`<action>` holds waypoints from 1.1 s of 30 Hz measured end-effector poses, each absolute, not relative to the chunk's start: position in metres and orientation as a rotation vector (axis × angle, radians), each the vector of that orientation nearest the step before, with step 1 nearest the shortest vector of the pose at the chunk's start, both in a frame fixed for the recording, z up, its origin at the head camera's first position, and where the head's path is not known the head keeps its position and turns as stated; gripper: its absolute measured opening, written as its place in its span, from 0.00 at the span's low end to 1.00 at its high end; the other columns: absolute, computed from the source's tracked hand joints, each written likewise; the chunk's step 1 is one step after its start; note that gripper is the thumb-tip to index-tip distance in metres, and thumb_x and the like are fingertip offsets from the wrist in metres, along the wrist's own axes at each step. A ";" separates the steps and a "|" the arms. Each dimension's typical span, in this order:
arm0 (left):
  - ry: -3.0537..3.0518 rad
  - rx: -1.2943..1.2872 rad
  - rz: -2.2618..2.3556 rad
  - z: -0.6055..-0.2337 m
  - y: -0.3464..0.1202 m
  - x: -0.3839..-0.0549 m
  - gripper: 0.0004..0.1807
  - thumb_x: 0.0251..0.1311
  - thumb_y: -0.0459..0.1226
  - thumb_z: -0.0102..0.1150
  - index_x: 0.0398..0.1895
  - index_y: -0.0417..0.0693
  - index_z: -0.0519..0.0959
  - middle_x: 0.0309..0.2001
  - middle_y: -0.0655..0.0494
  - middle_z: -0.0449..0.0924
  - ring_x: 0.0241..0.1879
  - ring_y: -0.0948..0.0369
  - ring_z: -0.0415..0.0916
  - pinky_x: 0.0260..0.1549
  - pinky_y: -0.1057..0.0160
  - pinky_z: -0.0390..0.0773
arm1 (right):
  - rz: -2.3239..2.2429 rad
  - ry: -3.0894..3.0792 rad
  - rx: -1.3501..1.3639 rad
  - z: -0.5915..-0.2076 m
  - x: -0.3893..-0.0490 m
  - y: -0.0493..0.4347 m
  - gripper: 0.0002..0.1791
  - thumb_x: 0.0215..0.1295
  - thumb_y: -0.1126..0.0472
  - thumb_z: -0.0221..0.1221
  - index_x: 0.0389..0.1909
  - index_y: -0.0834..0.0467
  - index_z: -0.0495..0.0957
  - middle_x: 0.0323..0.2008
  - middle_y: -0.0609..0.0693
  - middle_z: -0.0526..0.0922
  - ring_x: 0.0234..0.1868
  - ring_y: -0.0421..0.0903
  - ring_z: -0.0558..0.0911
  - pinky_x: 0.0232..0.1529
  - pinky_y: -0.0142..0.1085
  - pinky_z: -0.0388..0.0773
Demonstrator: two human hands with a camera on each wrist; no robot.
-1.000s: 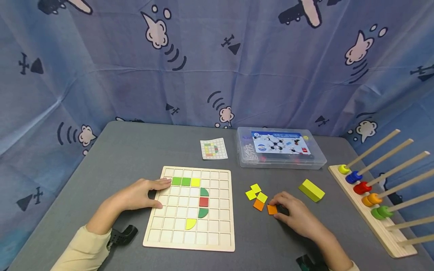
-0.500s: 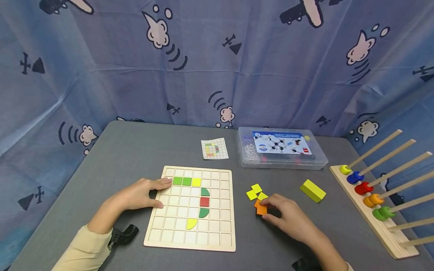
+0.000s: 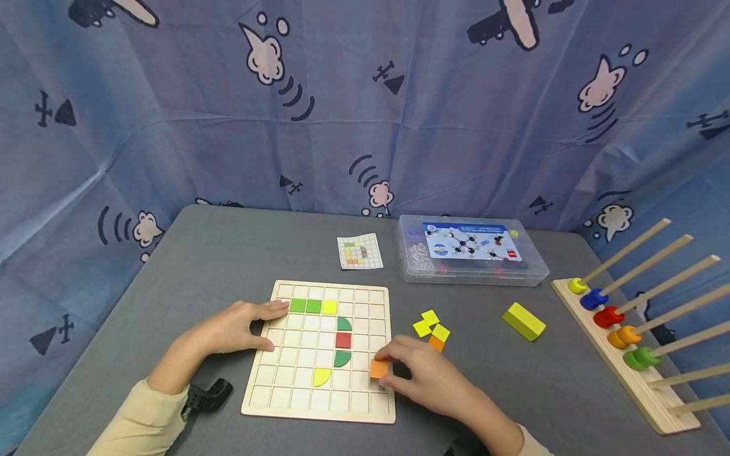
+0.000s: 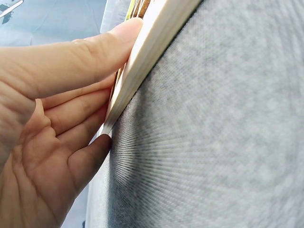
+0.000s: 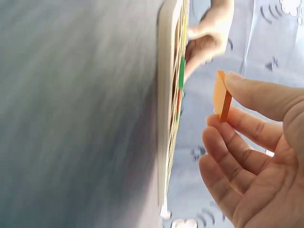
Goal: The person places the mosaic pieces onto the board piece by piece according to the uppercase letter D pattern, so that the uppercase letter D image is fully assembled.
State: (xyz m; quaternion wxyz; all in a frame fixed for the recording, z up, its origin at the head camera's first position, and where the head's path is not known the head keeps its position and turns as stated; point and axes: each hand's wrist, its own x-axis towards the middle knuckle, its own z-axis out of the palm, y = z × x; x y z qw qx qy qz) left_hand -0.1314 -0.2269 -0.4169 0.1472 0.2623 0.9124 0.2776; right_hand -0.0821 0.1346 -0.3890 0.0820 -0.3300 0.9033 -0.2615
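Observation:
Between thumb and fingertips my right hand (image 3: 424, 373) pinches an orange square tile (image 3: 379, 368), held above the right side of the wooden grid board (image 3: 319, 411). In the right wrist view the orange tile (image 5: 222, 97) is tilted and well apart from the board's edge (image 5: 165, 95). My left hand (image 3: 239, 326) rests on the board's left edge, its thumb (image 4: 99, 59) lying on the rim. Set in the board are two green squares (image 3: 305, 306), a yellow square (image 3: 329, 307), a red square (image 3: 343, 341), two dark green quarter circles (image 3: 343, 359) and a yellow quarter circle (image 3: 322, 377).
Right of the board lie several yellow tiles (image 3: 422, 328) and an orange tile (image 3: 436, 343). A patterned card (image 3: 360, 251) and a clear plastic case (image 3: 473, 273) stand behind. Farther right are a yellow block (image 3: 523, 322) and a wooden peg rack (image 3: 633, 364) with coloured rings.
My right hand has slid the orange tile left beside the other tiles, then lifted it and carried it left over the board. The left hand has stayed put.

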 end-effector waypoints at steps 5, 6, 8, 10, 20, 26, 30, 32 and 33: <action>2.618 0.743 0.807 -0.417 -0.227 -0.131 0.39 0.50 0.46 0.70 0.66 0.45 0.69 0.69 0.51 0.63 0.69 0.49 0.59 0.60 0.45 0.66 | -0.752 2.659 -1.083 -0.388 -0.080 0.106 0.15 0.57 0.53 0.66 0.44 0.51 0.80 0.41 0.40 0.80 0.40 0.34 0.76 0.42 0.30 0.76; 2.617 0.744 0.808 -0.416 -0.227 -0.131 0.39 0.50 0.46 0.69 0.66 0.45 0.69 0.69 0.51 0.63 0.69 0.48 0.59 0.60 0.45 0.66 | -0.736 2.655 -1.097 -0.387 -0.080 0.100 0.15 0.57 0.52 0.66 0.44 0.51 0.81 0.40 0.40 0.80 0.40 0.34 0.76 0.43 0.29 0.76; 2.620 0.750 0.802 -0.416 -0.227 -0.131 0.39 0.50 0.47 0.69 0.66 0.45 0.69 0.69 0.50 0.64 0.68 0.48 0.59 0.59 0.45 0.67 | -0.698 2.652 -1.117 -0.387 -0.080 0.088 0.15 0.57 0.52 0.66 0.44 0.51 0.81 0.41 0.40 0.80 0.41 0.34 0.76 0.45 0.30 0.76; 2.621 0.753 0.801 -0.416 -0.228 -0.131 0.38 0.50 0.47 0.69 0.66 0.45 0.69 0.69 0.50 0.64 0.68 0.47 0.60 0.59 0.45 0.67 | -0.652 2.660 -1.137 -0.387 -0.080 0.076 0.15 0.57 0.52 0.66 0.44 0.52 0.81 0.40 0.41 0.81 0.42 0.35 0.77 0.45 0.29 0.76; 2.625 0.781 0.797 -0.417 -0.230 -0.133 0.38 0.50 0.48 0.68 0.65 0.45 0.70 0.68 0.50 0.65 0.68 0.48 0.61 0.59 0.45 0.67 | -0.538 2.678 -1.212 -0.391 -0.085 0.034 0.12 0.55 0.53 0.67 0.40 0.50 0.83 0.33 0.39 0.78 0.30 0.30 0.71 0.31 0.21 0.68; 2.633 0.787 0.794 -0.419 -0.230 -0.133 0.37 0.50 0.48 0.68 0.65 0.46 0.70 0.67 0.51 0.66 0.67 0.49 0.62 0.59 0.45 0.67 | -0.446 2.673 -1.246 -0.393 -0.089 0.022 0.12 0.54 0.53 0.68 0.40 0.49 0.83 0.31 0.38 0.76 0.29 0.31 0.70 0.30 0.21 0.68; 2.634 0.786 0.799 -0.419 -0.230 -0.133 0.37 0.50 0.48 0.69 0.65 0.46 0.71 0.67 0.51 0.66 0.67 0.48 0.62 0.59 0.45 0.67 | -0.367 2.687 -1.282 -0.395 -0.090 0.016 0.12 0.53 0.53 0.69 0.39 0.50 0.83 0.29 0.38 0.76 0.28 0.31 0.69 0.28 0.21 0.67; 2.633 0.786 0.803 -0.418 -0.229 -0.133 0.37 0.50 0.48 0.69 0.65 0.46 0.71 0.67 0.51 0.66 0.67 0.48 0.62 0.59 0.45 0.67 | -0.325 2.698 -1.300 -0.396 -0.090 0.015 0.12 0.53 0.53 0.69 0.38 0.50 0.83 0.29 0.38 0.75 0.28 0.32 0.69 0.28 0.22 0.67; 2.633 0.787 0.805 -0.418 -0.229 -0.133 0.37 0.50 0.47 0.69 0.65 0.45 0.71 0.67 0.51 0.66 0.67 0.48 0.62 0.59 0.45 0.67 | -0.311 2.703 -1.308 -0.397 -0.090 0.014 0.12 0.53 0.53 0.69 0.38 0.50 0.83 0.29 0.39 0.75 0.28 0.32 0.69 0.28 0.22 0.67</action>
